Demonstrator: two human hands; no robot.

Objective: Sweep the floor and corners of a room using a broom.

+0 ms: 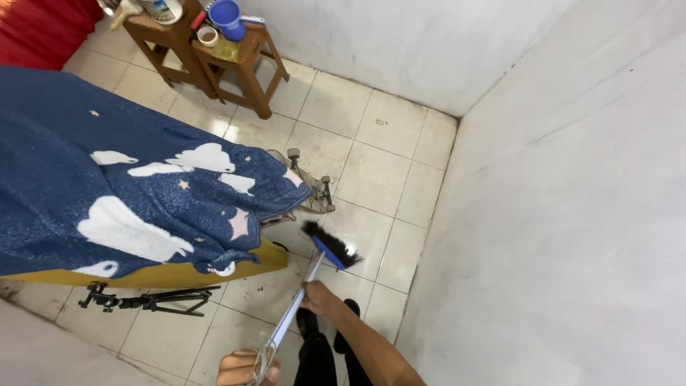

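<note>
The left hand was wrapped shut around the top end of the broom handle at the bottom edge of the view, where a bit of string hung from the handle. The right hand was clamped on the handle lower down, close to the head. The black bristles rested on the tiles just off the bed corner, beside the skateboard that lay partly under the blanket's edge.

With 2 hands spaced like that, the sweep would probably have gone best with the lower hand steering and the upper hand acting as the pivot, keeping the bristles flat on the floor and drawing in short strokes. The skateboard sat close enough to catch the head, so strokes near it called for care.

From the left: a red cloth showed in the top corner, then a bed with a dark blue blanket printed with white clouds and stars over a yellow edge. A folded black tripod lay on the floor below it. A wooden stool held a blue cup and a small mug. The floor was pale square tile, smudged with dirt. White walls met in a corner on the right.
</note>
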